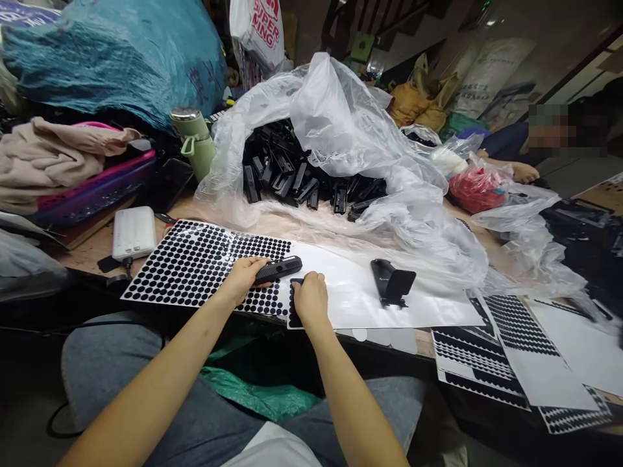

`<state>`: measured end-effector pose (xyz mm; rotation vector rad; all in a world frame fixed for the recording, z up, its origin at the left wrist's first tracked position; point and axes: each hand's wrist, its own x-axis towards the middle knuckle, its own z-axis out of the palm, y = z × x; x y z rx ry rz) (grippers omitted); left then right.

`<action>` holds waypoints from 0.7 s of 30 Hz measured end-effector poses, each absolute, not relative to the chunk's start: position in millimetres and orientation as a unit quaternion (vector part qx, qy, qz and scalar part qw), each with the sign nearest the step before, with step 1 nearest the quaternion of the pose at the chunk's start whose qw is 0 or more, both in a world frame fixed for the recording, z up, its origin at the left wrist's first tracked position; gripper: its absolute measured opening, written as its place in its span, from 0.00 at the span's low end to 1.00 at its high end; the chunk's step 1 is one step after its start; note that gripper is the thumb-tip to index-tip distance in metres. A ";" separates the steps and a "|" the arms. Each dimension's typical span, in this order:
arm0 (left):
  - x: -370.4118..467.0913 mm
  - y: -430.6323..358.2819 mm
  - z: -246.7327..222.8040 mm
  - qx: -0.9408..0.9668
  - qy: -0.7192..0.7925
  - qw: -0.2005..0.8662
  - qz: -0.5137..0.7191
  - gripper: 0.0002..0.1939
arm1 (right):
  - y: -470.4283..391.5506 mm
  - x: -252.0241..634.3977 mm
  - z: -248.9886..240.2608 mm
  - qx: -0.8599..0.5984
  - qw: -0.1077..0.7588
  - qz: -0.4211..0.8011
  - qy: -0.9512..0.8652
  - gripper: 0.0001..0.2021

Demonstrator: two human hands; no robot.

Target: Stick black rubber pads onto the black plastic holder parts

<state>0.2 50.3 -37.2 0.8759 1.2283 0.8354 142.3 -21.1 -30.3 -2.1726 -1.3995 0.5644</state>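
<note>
My left hand [244,280] is closed around a long black plastic part [278,270] with a ribbed end, held just above a white sheet of round black stickers [195,266]. Beside it, my right hand [311,299] is closed, its fingertips bent down at a dark strip [293,308] by the sheet's edge. What those fingers pinch is hidden, though a bit of dark blue shows at their tips. Farther right, a black stand-like piece [392,283] with a raised flap rests on the white backing paper [438,308].
An open clear plastic bag [335,110] full of black parts [287,175] lies behind the sheet. On the left are a white power bank [134,232], a green bottle [197,146] and a basket [97,188]. Sticker sheets [523,331] overhang the right edge. Another person's hand [524,172] is far right.
</note>
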 end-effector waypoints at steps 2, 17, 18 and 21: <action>0.4 50.6 -37.1 0.382 0.544 0.650 0.369 0.09 | -21.4 144.6 -31.7 -0.792 0.261 0.204 -0.512 0.06; -7.5 41.4 -16.0 0.387 0.508 0.702 0.314 0.10 | -37.6 162.5 -2.4 -0.679 0.452 0.383 -0.434 0.09; -9.1 38.8 -12.2 0.393 0.498 0.710 0.306 0.10 | -38.2 167.7 0.3 -0.665 0.462 0.419 -0.410 0.10; -11.5 31.0 -2.9 0.411 0.486 0.713 0.294 0.10 | -39.7 176.4 5.5 -0.622 0.475 0.503 -0.365 0.11</action>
